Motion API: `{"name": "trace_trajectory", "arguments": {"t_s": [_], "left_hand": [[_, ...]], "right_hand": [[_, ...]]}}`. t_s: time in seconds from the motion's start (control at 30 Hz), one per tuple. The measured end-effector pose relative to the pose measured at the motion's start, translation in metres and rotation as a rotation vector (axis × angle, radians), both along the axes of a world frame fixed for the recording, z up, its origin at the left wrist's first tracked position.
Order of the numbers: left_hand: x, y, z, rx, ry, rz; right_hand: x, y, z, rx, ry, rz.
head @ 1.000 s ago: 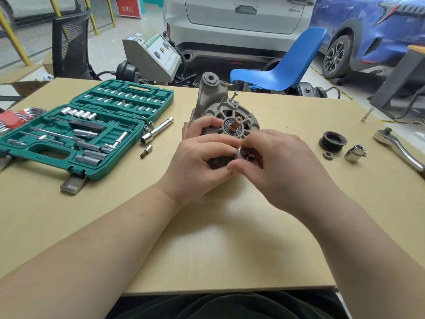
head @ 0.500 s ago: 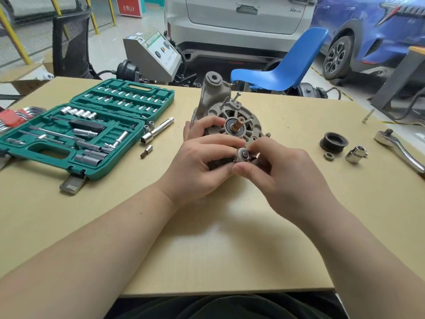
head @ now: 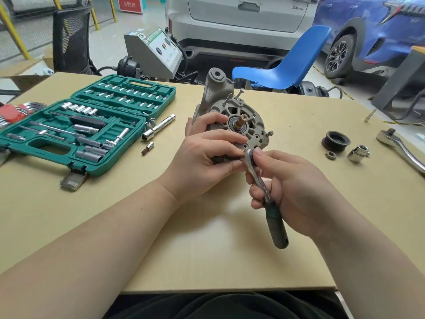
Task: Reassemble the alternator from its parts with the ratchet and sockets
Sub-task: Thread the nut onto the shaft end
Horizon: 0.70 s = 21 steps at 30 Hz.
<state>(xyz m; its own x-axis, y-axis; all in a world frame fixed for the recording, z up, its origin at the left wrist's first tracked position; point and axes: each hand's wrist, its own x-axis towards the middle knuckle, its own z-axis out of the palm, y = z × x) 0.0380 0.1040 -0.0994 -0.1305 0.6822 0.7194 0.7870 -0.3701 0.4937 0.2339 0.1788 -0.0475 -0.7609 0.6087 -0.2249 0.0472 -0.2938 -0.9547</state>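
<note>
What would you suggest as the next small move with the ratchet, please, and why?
Probably swing the handle through a short arc to tighten. The small ratchet, gripped by the right hand, has its head at the lower edge of the alternator, apparently on a bolt, while the left hand steadies the housing.

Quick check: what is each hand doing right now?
Left hand: holds the alternator.
Right hand: grips the small ratchet, head at the alternator.
</note>
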Motion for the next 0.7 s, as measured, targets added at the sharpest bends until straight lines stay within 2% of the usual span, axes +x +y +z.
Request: {"name": "trace_trajectory", "arguments": {"t_s": [0.13,0.2,0.23,0.33,0.4,0.47,0.6,0.7], "left_hand": [[0.0,0.0,-0.001,0.006,-0.006,-0.001],[-0.001,0.0,-0.002,0.009,-0.016,0.004],[-0.001,0.0,-0.003,0.01,-0.017,-0.001],[-0.004,-0.001,-0.004,0.008,-0.01,-0.019],[-0.004,0.001,-0.004,0.01,0.0,-0.029],[-0.002,0.001,-0.004,0.021,0.014,-0.023],[-0.001,-0.001,-0.002,0.038,0.003,0.006],[-0.003,-0.001,-0.003,0.035,0.001,0.005]], "right_hand": [[-0.004,0.002,0.001,0.089,-0.062,0.067],[-0.007,0.007,0.006,0.2,-0.097,0.105],[-0.007,0.012,0.011,0.343,-0.137,0.141],[-0.008,0.031,0.032,0.944,-0.349,0.264],[-0.008,0.041,0.04,1.073,-0.43,0.279],[-0.01,0.039,0.036,0.946,-0.382,0.246],[-0.008,0.02,0.015,0.27,-0.204,0.19],[-0.008,0.007,0.004,0.095,-0.106,0.13]]}}
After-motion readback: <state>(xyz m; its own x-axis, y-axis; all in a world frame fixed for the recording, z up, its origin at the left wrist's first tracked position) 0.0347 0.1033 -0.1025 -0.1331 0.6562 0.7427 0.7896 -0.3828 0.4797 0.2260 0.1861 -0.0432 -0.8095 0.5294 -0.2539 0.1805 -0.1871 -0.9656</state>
